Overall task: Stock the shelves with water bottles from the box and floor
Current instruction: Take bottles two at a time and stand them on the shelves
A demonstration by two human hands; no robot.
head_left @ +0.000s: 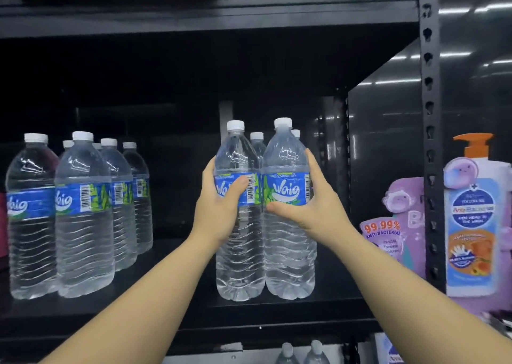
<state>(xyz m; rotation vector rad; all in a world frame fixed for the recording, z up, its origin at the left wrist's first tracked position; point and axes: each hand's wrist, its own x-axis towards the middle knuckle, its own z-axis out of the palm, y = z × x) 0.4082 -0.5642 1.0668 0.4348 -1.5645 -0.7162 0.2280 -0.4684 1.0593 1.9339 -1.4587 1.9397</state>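
Two clear water bottles with blue labels and white caps stand side by side on the black shelf (166, 308). My left hand (219, 206) grips the left bottle (238, 253) around its label. My right hand (313, 206) grips the right bottle (289, 253) the same way. Two more bottles (257, 139) stand right behind them, mostly hidden. On the left of the shelf stands a group of several identical bottles (83, 225).
A black perforated upright post (429, 142) bounds the shelf on the right. Beyond it are a purple pump soap bottle (473, 225) and purple refill packs (393, 225). Bottle caps (302, 350) show on the shelf below. Boxes sit on the upper shelf (194, 17).
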